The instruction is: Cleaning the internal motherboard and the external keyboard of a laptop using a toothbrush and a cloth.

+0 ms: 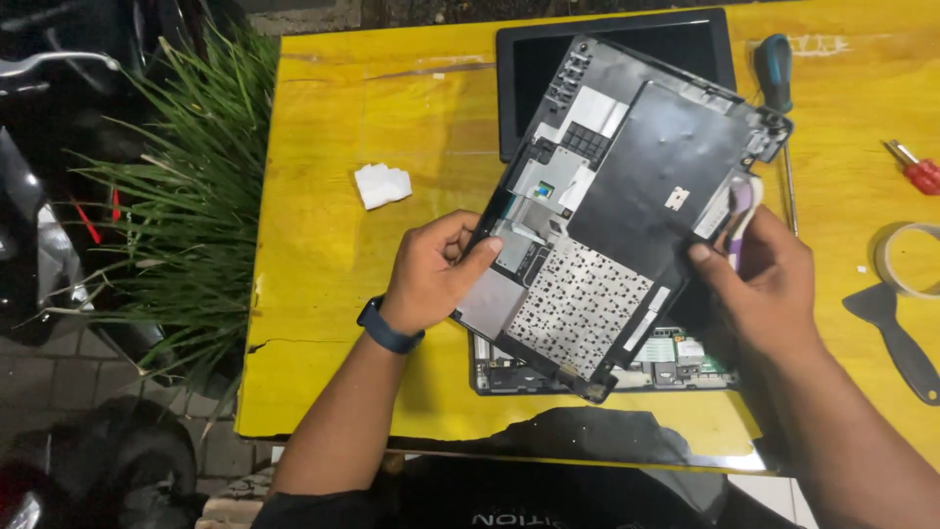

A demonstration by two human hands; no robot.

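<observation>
I hold a removed laptop top-case panel (627,206) tilted above the yellow table (323,323), its underside up, showing the perforated keyboard backing and black shielding. My left hand (436,274) grips its lower-left edge, thumb on the metal plate. My right hand (764,284) grips the right edge and also pinches a small pale toothbrush (741,208) against it. Beneath the panel lies the open laptop base (676,360) with green circuit boards showing, and the dark screen (534,69) lies flat behind.
A crumpled white tissue (382,184) lies left of the laptop. On the right are a blue-handled screwdriver (775,83), a red-handled tool (918,171), a tape roll (909,260) and a black scraper (896,338). Spiky green plant (186,216) stands off the table's left edge.
</observation>
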